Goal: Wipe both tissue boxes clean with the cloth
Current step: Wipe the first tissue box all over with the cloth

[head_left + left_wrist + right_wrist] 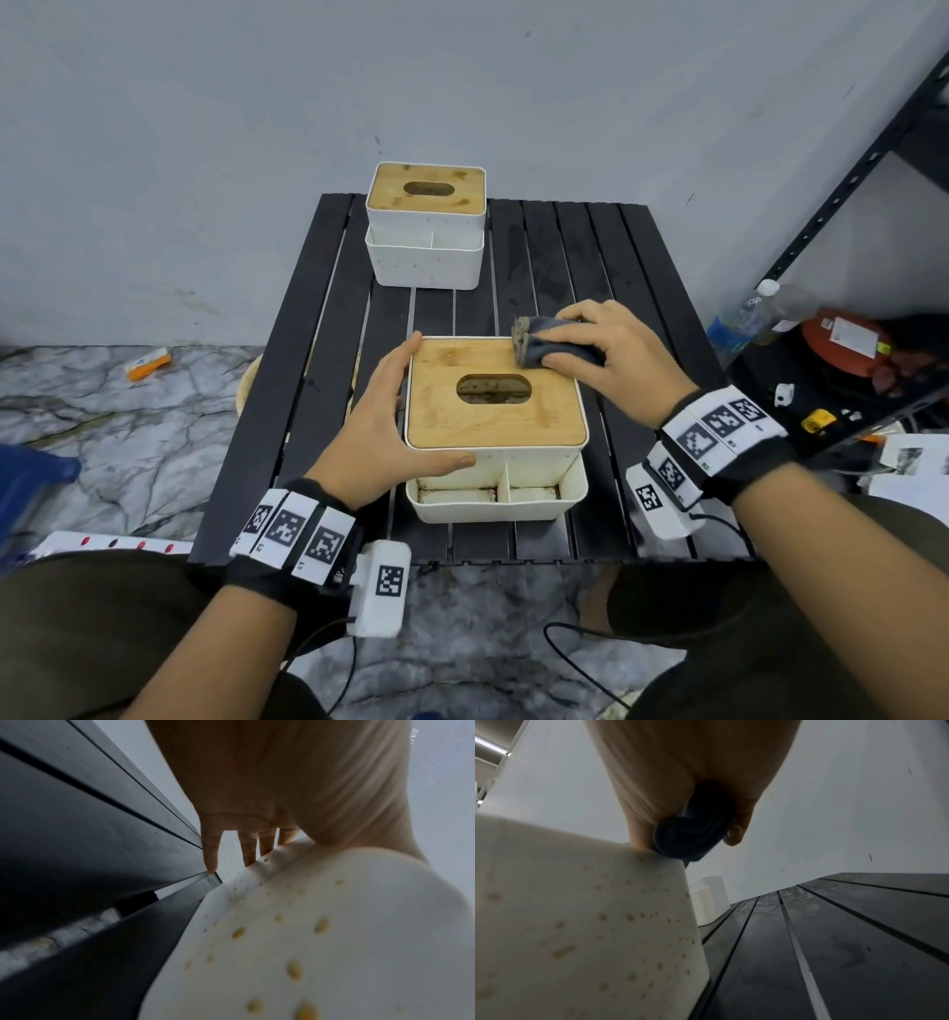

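The near tissue box point(495, 411), white with a wooden lid, stands on the black slatted table point(308, 385). My left hand point(385, 411) braces its left side with straight fingers, thumb lying along the front edge. My right hand point(611, 354) grips a bunched dark cloth point(549, 344) and presses it on the lid's far right corner. The far tissue box point(426, 226) stands untouched at the table's back edge. The left wrist view shows my left hand point(257, 791) against the near box's spotted white wall point(321, 923). The right wrist view shows the cloth point(693, 837) on the near box's point(577, 923) top edge, with the far box point(708, 898) behind.
A black metal shelf point(847, 185) stands at the right, holding a plastic bottle point(744, 318) and a red object point(842, 344). An orange packet point(149, 364) lies on the marble floor to the left. A grey wall rises right behind the table.
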